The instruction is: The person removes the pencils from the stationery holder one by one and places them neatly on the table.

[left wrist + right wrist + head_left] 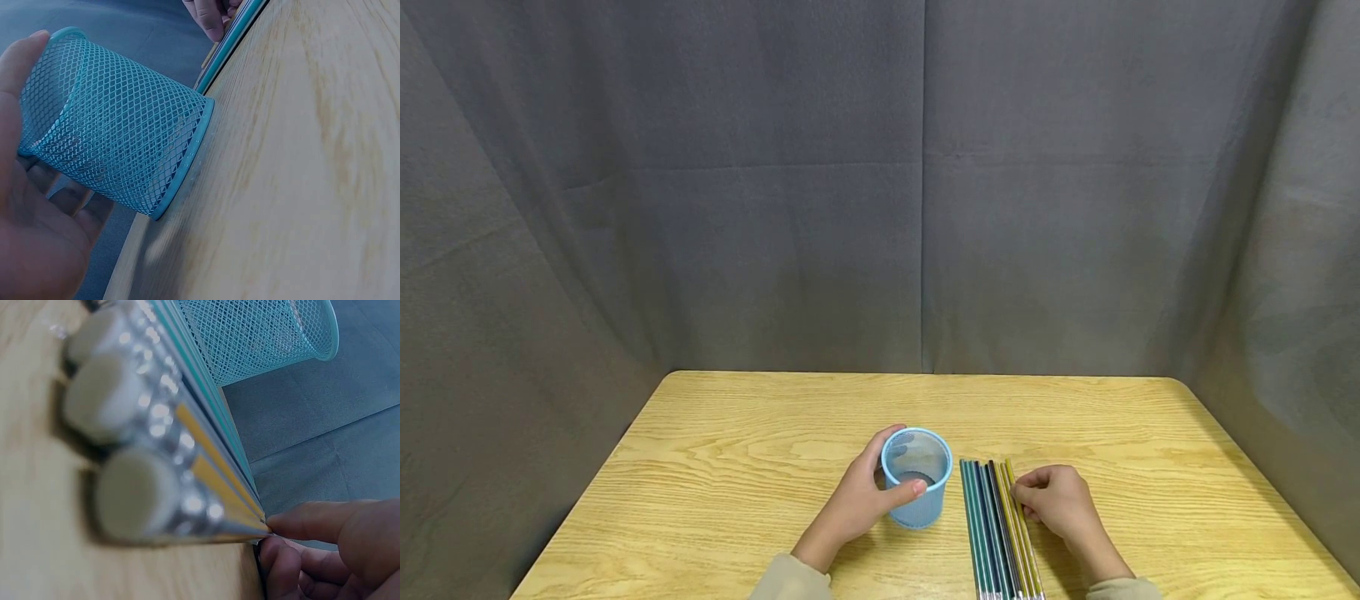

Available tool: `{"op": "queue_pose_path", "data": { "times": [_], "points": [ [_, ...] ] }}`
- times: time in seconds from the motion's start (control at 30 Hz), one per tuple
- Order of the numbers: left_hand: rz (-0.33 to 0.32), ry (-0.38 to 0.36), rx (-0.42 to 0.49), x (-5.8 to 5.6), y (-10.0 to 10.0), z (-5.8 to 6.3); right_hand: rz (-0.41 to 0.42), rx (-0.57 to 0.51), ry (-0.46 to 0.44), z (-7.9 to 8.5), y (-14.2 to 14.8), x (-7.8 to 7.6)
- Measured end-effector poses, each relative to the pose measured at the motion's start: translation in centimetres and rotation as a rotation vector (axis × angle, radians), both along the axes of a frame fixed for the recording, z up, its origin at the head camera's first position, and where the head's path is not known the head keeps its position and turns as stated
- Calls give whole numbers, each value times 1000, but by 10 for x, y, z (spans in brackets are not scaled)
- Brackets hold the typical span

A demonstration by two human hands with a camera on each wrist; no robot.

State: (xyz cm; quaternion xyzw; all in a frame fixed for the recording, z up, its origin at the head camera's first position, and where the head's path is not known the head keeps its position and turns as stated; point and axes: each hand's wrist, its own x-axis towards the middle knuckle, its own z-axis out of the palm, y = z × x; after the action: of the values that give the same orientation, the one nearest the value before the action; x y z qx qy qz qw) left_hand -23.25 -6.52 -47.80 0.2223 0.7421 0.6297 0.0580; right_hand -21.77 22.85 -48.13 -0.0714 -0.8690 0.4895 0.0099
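Note:
A light blue mesh pencil cup [916, 510] stands upright on the table. My left hand [861, 500] holds it from the left, thumb over the near rim and fingers round the far side. To the cup's right lies a row of several pencils [996, 542], side by side, in teal, dark and yellow. At the row's right edge my right hand [1063, 504] pinches the outermost yellow pencil [1027, 537] near its far end. White erasers [134, 494] in silver bands show close up at the near ends in the right wrist view.
The wooden table [737, 450] has rounded far corners. Grey curtains [790, 208] hang behind it and along both sides. The cup and the pencil row lie close together, with a narrow strip of table between them.

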Motion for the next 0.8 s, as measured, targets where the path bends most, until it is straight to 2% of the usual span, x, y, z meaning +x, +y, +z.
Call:
{"op": "queue_pose_path", "data": {
  "times": [0.27,0.8],
  "points": [
    [11,19,-5,0,0,-1,-25,-5,-8,0,0,0],
    [6,11,-9,-1,0,-1,-6,-2,-4,1,-1,0]
  ]
}}
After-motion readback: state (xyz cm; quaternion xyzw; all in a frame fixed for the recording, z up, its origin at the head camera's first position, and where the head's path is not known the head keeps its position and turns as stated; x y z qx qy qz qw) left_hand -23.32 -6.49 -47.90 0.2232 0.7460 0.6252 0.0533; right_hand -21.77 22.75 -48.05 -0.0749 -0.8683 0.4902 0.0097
